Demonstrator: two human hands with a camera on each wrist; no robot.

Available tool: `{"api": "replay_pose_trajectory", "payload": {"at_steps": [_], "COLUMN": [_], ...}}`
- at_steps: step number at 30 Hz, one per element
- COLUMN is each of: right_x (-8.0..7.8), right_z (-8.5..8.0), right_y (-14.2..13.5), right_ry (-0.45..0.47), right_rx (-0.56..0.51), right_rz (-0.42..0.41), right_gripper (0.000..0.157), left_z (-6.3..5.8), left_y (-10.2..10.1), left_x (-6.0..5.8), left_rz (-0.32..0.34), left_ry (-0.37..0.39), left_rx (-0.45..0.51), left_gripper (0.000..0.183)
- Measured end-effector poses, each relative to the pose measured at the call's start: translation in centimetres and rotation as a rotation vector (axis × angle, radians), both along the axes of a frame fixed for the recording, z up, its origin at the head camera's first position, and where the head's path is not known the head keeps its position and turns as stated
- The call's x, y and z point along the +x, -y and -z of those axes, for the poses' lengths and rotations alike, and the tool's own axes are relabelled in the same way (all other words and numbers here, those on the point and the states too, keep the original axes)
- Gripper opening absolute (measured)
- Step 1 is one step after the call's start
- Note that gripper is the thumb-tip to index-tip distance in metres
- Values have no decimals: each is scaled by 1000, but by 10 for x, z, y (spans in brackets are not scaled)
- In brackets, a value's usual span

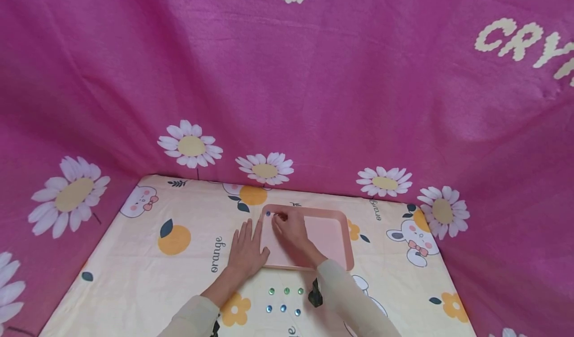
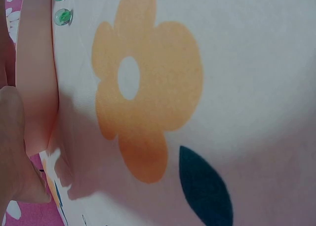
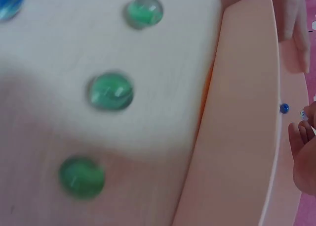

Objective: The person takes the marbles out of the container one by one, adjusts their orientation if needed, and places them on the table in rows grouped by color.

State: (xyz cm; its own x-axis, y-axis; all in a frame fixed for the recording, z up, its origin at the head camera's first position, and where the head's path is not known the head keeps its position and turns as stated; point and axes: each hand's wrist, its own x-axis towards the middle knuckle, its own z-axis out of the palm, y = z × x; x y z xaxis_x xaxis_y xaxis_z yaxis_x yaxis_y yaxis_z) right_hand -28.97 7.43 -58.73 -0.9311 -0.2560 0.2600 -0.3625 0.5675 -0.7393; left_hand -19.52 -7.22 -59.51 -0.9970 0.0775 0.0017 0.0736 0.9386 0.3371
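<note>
A shallow pink tray [image 1: 329,237] lies on the patterned cloth. My left hand [image 1: 246,250] rests along its left side, fingers straight and thumb at the near-left corner. In the left wrist view, part of the left hand [image 2: 12,147] lies against the tray wall [image 2: 37,77]. Over the far left part of the tray, my right hand [image 1: 291,230] has its fingers curled. The right wrist view shows a clear marble [image 3: 303,114] pinched at the fingertips of the right hand [image 3: 306,161]. A blue marble [image 1: 268,213] sits in the tray's far left corner.
In front of the tray, three green marbles [image 1: 287,291] form a row, with three blue marbles [image 1: 283,308] in a row nearer me. A pink curtain [image 1: 314,102] with daisies hangs behind and beside the cloth-covered table [image 1: 148,272].
</note>
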Motion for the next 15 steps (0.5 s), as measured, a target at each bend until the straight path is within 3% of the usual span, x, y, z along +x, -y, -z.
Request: {"api": "replay_pose_trajectory", "payload": {"at_steps": [6, 15], "right_x": [12, 41], "right_z": [-7, -23], "right_y": [-22, -52], "right_ry": [24, 103], "right_rx": [-66, -116], "right_rz": [-38, 10], "right_gripper": [10, 13], "left_z": [1, 2], "left_y": [-2, -1], "left_x": [1, 1], "left_rz": [0, -3], "left_ry": [3, -5], "left_rx": [9, -2], "left_gripper": [81, 82]}}
